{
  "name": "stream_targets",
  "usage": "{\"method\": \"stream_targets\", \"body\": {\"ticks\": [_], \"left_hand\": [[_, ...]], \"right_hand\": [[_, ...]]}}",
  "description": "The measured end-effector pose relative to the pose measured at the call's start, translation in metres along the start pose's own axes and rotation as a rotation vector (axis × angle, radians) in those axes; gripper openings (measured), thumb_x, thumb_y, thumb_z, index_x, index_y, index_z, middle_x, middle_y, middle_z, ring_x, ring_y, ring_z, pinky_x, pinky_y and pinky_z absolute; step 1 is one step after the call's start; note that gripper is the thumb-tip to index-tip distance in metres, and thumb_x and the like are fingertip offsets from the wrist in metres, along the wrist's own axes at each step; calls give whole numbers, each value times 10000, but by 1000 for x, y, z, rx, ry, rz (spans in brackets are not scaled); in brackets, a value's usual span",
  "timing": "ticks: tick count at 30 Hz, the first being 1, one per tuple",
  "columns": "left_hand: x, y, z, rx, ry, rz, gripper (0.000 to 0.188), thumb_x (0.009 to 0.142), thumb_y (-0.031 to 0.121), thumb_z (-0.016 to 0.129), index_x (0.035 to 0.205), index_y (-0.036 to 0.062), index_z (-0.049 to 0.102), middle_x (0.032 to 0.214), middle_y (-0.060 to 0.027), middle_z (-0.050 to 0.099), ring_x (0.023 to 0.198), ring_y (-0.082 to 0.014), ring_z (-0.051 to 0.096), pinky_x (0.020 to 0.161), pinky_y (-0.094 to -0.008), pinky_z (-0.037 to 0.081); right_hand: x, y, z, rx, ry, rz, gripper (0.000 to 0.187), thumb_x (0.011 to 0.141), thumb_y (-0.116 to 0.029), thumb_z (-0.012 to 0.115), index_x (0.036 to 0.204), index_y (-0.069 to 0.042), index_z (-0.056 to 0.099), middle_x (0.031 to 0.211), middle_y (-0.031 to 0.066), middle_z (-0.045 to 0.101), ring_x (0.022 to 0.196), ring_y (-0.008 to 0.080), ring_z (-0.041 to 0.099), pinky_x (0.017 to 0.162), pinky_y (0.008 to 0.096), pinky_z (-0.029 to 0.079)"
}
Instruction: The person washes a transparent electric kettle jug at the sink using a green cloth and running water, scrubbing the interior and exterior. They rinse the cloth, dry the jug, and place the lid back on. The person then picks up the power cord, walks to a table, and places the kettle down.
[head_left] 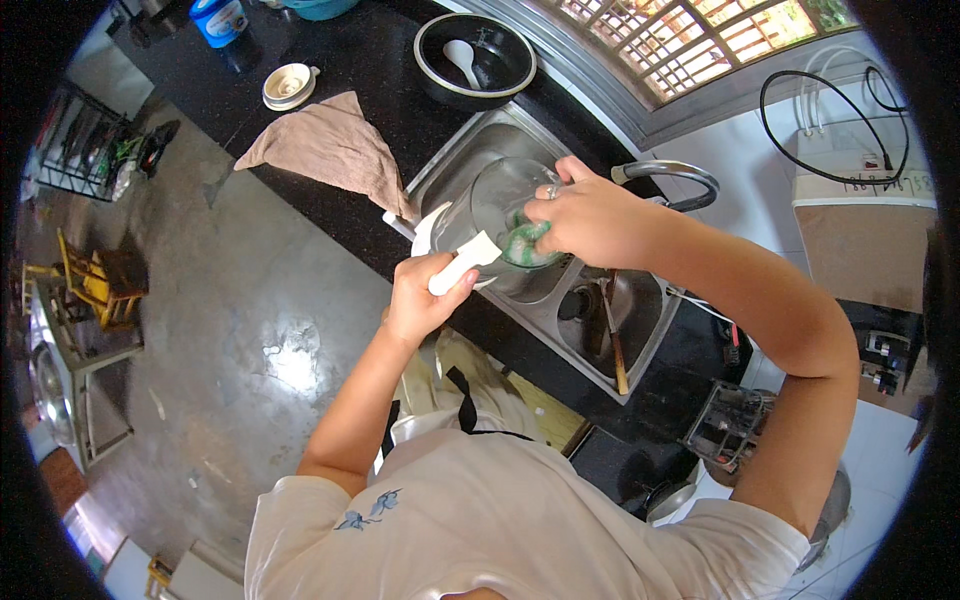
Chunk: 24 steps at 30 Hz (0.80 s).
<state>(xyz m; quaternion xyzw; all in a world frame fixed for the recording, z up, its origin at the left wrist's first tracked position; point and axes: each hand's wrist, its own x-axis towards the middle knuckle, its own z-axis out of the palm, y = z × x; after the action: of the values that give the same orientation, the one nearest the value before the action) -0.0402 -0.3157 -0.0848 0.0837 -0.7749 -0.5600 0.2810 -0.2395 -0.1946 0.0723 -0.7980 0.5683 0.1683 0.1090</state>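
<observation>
My left hand (425, 297) is wrapped round the white handle of a clear jug (462, 218), which is tilted over the steel double sink (440, 172). The jug has a white part at its lower left side. At the jug's mouth, my right hand (590, 215) has its fingers bent round a green and white scrubber (527, 243), pressed to the inside of the wall. The scrubber's far part is hidden by the fingers. A ring shows on one finger of that hand.
A curved tap (690, 172) rises behind the sink. A long wooden-handled tool (614, 345) leans in the right basin. Left of the sink lie a brown cloth (335, 150), a cream lid (289, 86) and a black basin (430, 62) with a white spoon (461, 60).
</observation>
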Motion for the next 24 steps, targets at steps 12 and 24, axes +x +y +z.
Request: {"method": "stream_targets", "body": {"ticks": [12, 24], "left_hand": [[-1, 3, 3, -18, 19, -35, 253, 788, 184, 709, 663, 13, 570, 540, -125, 485, 456, -264, 474, 463, -338, 381], [-2, 4, 5, -17, 66, -68, 282, 782, 191, 712, 638, 13, 546, 542, -127, 479, 460, -270, 468, 468, -340, 383]], "right_hand": [[14, 47, -8, -247, 271, -253, 98, 692, -133, 616, 700, -51, 669, 995, 38, 562, 1065, 210, 509, 947, 342, 402], [62, -4, 6, 652, -464, 376, 257, 808, -155, 522, 919, 27, 666, 938, 222, 659, 873, 386, 624, 807, 463, 475]]}}
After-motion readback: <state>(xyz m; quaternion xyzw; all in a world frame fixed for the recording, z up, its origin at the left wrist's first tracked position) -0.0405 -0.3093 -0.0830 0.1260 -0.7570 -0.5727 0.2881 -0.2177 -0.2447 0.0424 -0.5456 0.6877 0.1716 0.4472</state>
